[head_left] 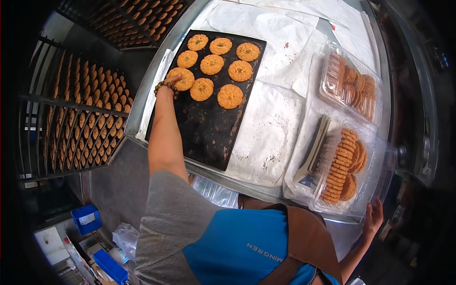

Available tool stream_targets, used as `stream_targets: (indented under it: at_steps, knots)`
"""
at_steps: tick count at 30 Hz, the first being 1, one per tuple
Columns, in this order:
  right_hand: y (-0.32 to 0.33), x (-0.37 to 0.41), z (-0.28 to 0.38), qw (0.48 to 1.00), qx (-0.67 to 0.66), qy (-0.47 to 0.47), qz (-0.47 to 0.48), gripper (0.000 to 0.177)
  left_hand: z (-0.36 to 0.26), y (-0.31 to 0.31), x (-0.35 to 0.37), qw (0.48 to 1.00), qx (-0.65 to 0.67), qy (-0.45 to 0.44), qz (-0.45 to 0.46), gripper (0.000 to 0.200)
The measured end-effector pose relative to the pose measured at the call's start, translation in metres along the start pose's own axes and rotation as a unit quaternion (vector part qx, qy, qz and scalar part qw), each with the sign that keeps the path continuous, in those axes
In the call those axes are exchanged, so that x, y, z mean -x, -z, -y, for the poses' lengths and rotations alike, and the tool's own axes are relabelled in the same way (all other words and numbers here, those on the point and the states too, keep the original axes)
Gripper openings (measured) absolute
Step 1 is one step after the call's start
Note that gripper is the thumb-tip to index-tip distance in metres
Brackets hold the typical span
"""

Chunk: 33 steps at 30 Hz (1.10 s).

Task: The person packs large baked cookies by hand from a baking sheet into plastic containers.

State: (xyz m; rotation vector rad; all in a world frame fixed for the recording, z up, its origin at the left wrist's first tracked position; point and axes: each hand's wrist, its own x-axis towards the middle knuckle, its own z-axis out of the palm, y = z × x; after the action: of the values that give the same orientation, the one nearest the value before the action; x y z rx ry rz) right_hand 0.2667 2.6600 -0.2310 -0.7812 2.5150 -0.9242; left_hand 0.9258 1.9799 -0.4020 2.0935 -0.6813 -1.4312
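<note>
A black baking tray (202, 135) carries several round golden cookies with dark bits on top. My left hand (170, 82), with a beaded bracelet at its wrist, is at the left edge of one cookie (183, 80). A digit lies over that cookie's top; the other fingers are mostly hidden. My right hand (374, 219) is by the table's front right corner, its fingers stretched out and nothing visible in them. Near it stands a clear plastic box (319, 202) with its lid raised, holding a row of stacked cookies (339, 166) and some leaning ones.
Behind the open box is a second clear container (327, 90) filled with cookies. White, stained sheeting (270, 128) covers the metal-edged table. Racks of cookies (90, 123) stand at left, with blue bins (86, 219) on the floor below.
</note>
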Motion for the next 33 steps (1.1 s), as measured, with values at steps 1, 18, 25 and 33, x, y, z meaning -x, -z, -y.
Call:
stream_targets:
  at_steps: [1,18,25,33]
  knots:
    - [0.0,0.003,0.0,1.0,-0.001,0.002,-0.006,0.05,-0.001,-0.005,0.021,1.0,-0.002,-0.001,0.002,0.049]
    - [0.004,0.004,0.013,1.0,-0.002,0.004,-0.027,0.049,0.034,-0.051,0.038,0.965,-0.136,-0.141,0.175,0.108]
    - [-0.003,0.004,-0.008,1.0,-0.009,-0.009,-0.016,0.048,0.041,-0.065,0.127,0.845,-0.402,-0.347,-0.062,0.098]
    - [0.0,0.007,0.004,1.0,-0.002,-0.005,-0.012,0.048,0.049,-0.075,0.117,0.938,-0.048,-0.233,0.251,0.106]
